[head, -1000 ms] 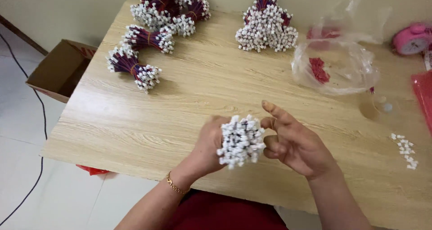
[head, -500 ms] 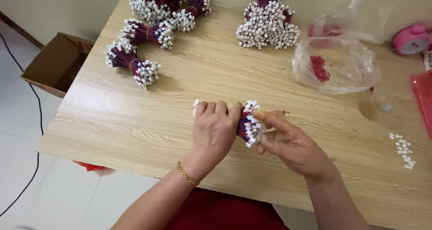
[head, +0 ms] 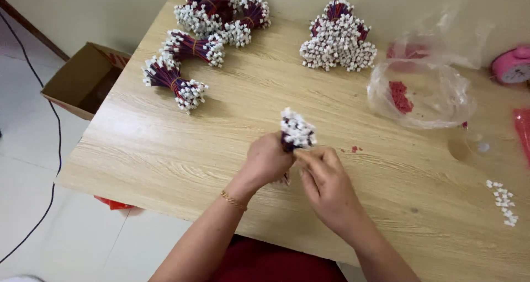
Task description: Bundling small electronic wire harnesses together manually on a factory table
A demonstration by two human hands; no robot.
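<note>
My left hand [head: 268, 161] grips a bundle of purple-red wires tipped with small white connectors [head: 296, 130], held upright above the wooden table [head: 165, 149]. My right hand [head: 326, 185] sits just right of it, with fingertips touching the bundle under the white ends. The lower end of the bundle is hidden behind my hands.
Several similar wire bundles [head: 175, 79] lie at the table's far left, and a bigger cluster [head: 338, 39] at the back middle. A clear plastic bag [head: 422, 91] with red bits lies at right, loose white connectors [head: 501, 199] near the right edge. A cardboard box [head: 83, 80] stands on the floor.
The bundle has been turned from lying sideways between my hands to standing with its white ends up. Both hands have closed in around its middle.
</note>
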